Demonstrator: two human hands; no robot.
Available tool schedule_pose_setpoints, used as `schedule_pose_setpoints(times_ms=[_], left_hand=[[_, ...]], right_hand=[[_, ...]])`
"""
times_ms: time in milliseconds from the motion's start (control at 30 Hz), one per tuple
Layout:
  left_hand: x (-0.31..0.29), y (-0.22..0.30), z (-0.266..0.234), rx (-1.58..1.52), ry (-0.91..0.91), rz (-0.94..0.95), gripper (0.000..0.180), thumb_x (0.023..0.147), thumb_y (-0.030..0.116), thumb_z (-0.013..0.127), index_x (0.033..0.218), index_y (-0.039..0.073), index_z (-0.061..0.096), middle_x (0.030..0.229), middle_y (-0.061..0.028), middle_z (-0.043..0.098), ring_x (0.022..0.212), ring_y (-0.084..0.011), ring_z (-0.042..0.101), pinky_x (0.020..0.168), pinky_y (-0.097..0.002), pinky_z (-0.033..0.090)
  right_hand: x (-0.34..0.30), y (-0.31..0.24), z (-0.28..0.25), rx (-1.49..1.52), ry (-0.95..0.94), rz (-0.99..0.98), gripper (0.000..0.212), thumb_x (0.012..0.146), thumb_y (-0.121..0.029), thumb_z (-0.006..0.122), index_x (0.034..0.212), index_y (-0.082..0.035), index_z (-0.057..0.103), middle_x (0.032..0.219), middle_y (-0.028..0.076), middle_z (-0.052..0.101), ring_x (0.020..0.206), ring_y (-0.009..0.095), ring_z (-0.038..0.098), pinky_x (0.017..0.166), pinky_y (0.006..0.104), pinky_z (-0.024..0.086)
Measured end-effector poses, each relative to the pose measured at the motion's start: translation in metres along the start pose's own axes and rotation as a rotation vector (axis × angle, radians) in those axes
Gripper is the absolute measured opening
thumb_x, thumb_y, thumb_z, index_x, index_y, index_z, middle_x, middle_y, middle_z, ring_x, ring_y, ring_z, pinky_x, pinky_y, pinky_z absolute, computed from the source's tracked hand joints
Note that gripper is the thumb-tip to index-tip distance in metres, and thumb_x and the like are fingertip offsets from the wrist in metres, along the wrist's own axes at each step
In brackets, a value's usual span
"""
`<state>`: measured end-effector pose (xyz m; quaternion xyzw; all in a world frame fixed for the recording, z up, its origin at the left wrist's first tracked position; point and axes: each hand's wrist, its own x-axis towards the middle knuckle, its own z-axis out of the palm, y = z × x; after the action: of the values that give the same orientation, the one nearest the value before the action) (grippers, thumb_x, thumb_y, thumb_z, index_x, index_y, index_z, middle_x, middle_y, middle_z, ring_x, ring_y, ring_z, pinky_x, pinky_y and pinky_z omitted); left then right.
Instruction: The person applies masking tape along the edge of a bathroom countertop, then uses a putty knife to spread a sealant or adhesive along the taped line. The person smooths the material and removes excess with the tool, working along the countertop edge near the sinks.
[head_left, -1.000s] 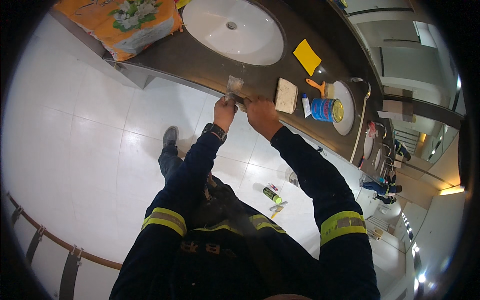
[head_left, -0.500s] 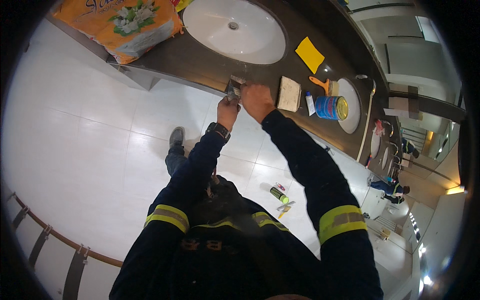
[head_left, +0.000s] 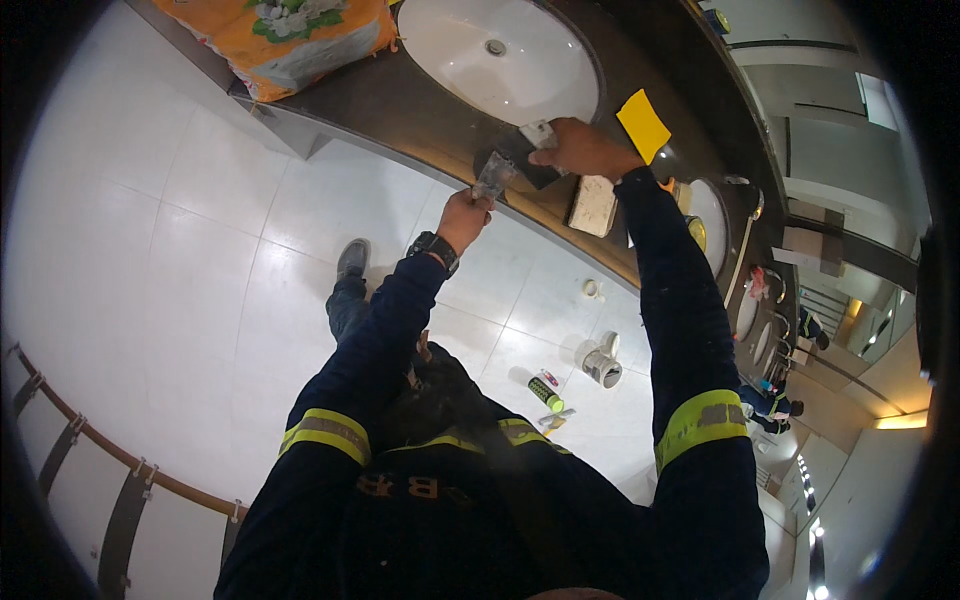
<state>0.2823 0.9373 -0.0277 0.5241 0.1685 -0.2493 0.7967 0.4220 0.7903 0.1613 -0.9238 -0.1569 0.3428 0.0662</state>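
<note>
My left hand [head_left: 465, 222] is closed on a small flat scraper [head_left: 493, 176], greyish and smeared with white, at the front edge of the dark countertop [head_left: 440, 130]. To its right and a little farther in, my right hand [head_left: 592, 150] grips a dark flat blade-like tool [head_left: 530, 162]. A whitish patch shows at that tool's far end; my fingers hide part of it. The two tools are close together, and I cannot tell whether they touch. Just below my right wrist lies a pale, worn rectangular block [head_left: 594, 207] on the counter.
A white oval sink [head_left: 500, 80] is set beyond my hands. An orange bag [head_left: 290, 50] stands at the far left, and a yellow sheet [head_left: 643, 125] lies right of the sink. A can [head_left: 696, 234] sits partly behind my right sleeve. On the floor are a green bottle [head_left: 546, 394] and a white container [head_left: 600, 368].
My hands were together at the counter edge and are now apart. The right one has moved right and farther over the counter with the dark tool. The view has shifted slightly.
</note>
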Motion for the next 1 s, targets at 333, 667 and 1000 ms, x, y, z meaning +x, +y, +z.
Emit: schedule_pose_setpoints(times_ms=[333,667,1000], left_hand=[[-0.007,0.011,0.002,0.037,0.014,-0.018,0.021,0.102,0.024,0.059,0.089,0.008,0.063,0.066,0.0024,0.055,0.054,-0.0069,0.046,0.05,-0.0244,0.038],[-0.007,0.011,0.003,-0.004,-0.02,-0.006,0.021,0.103,0.024,0.058,0.089,0.009,0.062,0.065,0.0038,0.054,0.054,-0.0055,0.046,0.05,-0.0234,0.038],[-0.01,0.014,0.0,0.044,-0.023,-0.065,0.021,0.103,0.025,0.058,0.089,0.009,0.062,0.066,0.0038,0.054,0.056,-0.0053,0.047,0.051,-0.0239,0.039]], right_hand=[[0.012,0.005,0.024,-0.01,0.035,-0.046,0.056,0.086,-0.039,0.073,0.116,0.007,0.064,0.114,0.03,0.067,0.107,0.042,0.065,0.093,0.0483,0.05],[0.017,0.006,0.037,-0.052,-0.09,-0.045,0.055,0.086,-0.041,0.073,0.112,0.007,0.066,0.107,0.029,0.068,0.103,0.041,0.066,0.092,0.0472,0.05],[0.018,0.018,0.047,-0.029,-0.096,-0.159,0.064,0.084,-0.046,0.074,0.115,0.009,0.064,0.109,0.028,0.068,0.102,0.041,0.066,0.091,0.0464,0.05]])
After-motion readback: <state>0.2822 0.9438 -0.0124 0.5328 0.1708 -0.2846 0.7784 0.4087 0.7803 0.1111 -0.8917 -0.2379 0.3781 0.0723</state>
